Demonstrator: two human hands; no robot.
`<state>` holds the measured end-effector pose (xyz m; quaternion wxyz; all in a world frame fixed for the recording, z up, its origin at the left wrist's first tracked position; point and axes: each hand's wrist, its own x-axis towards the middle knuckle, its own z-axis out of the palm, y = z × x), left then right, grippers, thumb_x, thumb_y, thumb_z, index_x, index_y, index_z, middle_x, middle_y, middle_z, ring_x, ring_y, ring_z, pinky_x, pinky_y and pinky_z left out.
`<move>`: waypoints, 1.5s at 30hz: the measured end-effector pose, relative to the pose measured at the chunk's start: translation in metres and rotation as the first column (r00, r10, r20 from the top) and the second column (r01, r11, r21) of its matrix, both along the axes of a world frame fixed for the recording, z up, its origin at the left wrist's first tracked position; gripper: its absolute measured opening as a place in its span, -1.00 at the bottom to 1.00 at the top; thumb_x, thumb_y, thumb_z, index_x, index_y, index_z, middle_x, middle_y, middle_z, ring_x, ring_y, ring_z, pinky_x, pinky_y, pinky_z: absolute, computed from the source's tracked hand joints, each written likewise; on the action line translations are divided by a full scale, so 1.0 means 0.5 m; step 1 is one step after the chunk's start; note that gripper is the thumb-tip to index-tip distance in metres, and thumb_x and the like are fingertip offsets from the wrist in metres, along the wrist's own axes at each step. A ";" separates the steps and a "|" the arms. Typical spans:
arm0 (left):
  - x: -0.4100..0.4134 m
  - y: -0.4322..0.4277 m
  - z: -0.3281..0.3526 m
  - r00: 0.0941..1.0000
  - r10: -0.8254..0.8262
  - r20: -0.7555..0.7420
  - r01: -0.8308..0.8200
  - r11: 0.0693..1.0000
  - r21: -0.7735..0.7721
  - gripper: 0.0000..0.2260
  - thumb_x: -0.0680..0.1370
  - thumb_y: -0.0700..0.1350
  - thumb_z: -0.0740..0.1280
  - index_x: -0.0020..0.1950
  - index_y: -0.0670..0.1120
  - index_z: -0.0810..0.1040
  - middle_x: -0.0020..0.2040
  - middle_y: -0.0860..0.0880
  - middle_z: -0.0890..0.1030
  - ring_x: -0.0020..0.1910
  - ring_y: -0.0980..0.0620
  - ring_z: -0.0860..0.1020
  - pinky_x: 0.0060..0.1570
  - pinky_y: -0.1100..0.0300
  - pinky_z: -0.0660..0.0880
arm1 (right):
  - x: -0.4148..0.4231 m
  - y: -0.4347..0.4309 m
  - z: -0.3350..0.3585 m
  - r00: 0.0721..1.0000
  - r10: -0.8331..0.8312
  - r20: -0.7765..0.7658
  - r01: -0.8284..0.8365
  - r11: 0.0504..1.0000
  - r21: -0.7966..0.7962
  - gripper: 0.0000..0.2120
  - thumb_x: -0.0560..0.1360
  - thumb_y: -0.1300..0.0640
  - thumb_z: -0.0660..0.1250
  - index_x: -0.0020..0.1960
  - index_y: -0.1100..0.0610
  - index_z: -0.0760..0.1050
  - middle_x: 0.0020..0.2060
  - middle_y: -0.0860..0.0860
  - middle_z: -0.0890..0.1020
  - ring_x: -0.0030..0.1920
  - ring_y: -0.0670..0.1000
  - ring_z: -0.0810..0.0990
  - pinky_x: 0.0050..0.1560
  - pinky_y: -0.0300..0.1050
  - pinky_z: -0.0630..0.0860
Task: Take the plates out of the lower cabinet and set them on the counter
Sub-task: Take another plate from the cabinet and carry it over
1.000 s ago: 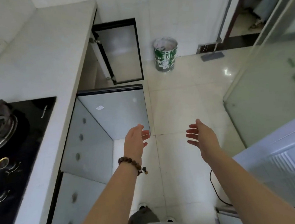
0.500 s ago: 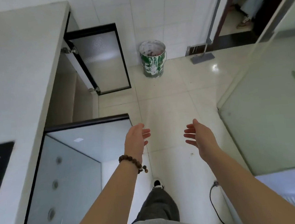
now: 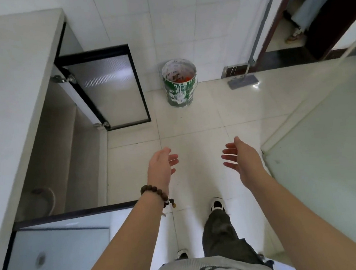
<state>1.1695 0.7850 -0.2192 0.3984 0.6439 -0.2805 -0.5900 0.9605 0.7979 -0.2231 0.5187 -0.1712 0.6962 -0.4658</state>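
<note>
The lower cabinet (image 3: 67, 157) under the white counter (image 3: 7, 85) stands open. Deep in its shadow at the lower left, the pale rim of what looks like a plate (image 3: 49, 196) shows; the rest is hidden by the counter edge. My left hand (image 3: 161, 166), with a bead bracelet on the wrist, is stretched out over the floor, empty, fingers apart. My right hand (image 3: 241, 159) is held out beside it, palm inward, also empty. Both are to the right of the cabinet opening and touch nothing.
Two glass cabinet doors swing out into the aisle: a far one (image 3: 108, 87) and a near one (image 3: 60, 248) by my left arm. A paint-splashed bucket (image 3: 179, 83) and a mop (image 3: 242, 80) stand by the far wall. A glass panel (image 3: 324, 143) borders the right.
I have stepped forward along the counter; the stove has dropped out of view and the far cabinet opening has come closer. Both hands stay empty and held out in front.
</note>
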 end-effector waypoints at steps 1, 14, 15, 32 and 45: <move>-0.004 -0.026 -0.006 1.000 0.015 0.004 -0.015 1.000 0.001 -0.81 0.62 0.01 0.17 0.02 -0.04 0.53 0.00 -0.08 0.66 0.03 -0.01 0.62 0.08 0.02 0.54 | -0.009 -0.033 -0.004 1.000 0.010 0.001 -0.010 1.000 -0.001 -0.66 0.61 -0.06 0.15 -0.08 0.17 0.55 -0.16 0.10 0.63 -0.13 0.08 0.64 -0.01 0.06 0.60; -0.070 -0.388 -0.031 0.907 0.421 -0.007 -0.421 0.907 0.018 -0.82 0.59 0.00 0.20 0.00 -0.03 0.55 -0.02 -0.07 0.68 -0.01 0.00 0.65 0.03 0.03 0.57 | -0.075 -0.539 0.007 0.923 0.385 -0.023 -0.385 0.923 0.000 -0.66 0.63 -0.03 0.14 -0.05 0.20 0.54 -0.17 0.12 0.62 -0.12 0.11 0.62 0.02 0.09 0.58; -0.067 -0.404 -0.029 0.893 0.451 -0.010 -0.450 0.892 0.025 -0.82 0.59 0.00 0.20 0.01 -0.03 0.55 -0.02 -0.07 0.68 -0.01 0.00 0.65 0.03 0.03 0.57 | -0.066 -0.572 0.011 0.908 0.419 -0.025 -0.419 0.908 -0.005 -0.66 0.62 -0.03 0.14 -0.05 0.20 0.54 -0.16 0.12 0.62 -0.11 0.12 0.62 0.03 0.10 0.57; 0.166 -0.409 -0.058 0.419 0.908 0.014 -0.908 0.419 -0.003 -0.77 0.63 0.05 0.17 -0.01 -0.03 0.56 -0.06 -0.06 0.67 -0.03 -0.02 0.63 -0.09 0.10 0.50 | 0.355 -0.786 -0.010 0.443 0.896 0.013 -0.897 0.443 0.002 -0.64 0.63 -0.02 0.14 0.06 0.27 0.52 -0.17 0.14 0.59 -0.12 0.09 0.60 0.07 0.10 0.56; 0.398 -0.413 -0.052 0.038 0.998 -0.047 -0.998 0.040 0.040 -0.80 0.63 0.01 0.19 -0.01 -0.05 0.55 -0.11 -0.06 0.67 -0.05 -0.04 0.63 -0.05 0.07 0.54 | 0.727 -0.837 -0.012 0.100 0.993 -0.066 -0.995 0.102 0.019 -0.70 0.62 -0.02 0.16 -0.10 0.15 0.53 -0.26 0.07 0.62 -0.26 0.01 0.61 -0.18 -0.08 0.53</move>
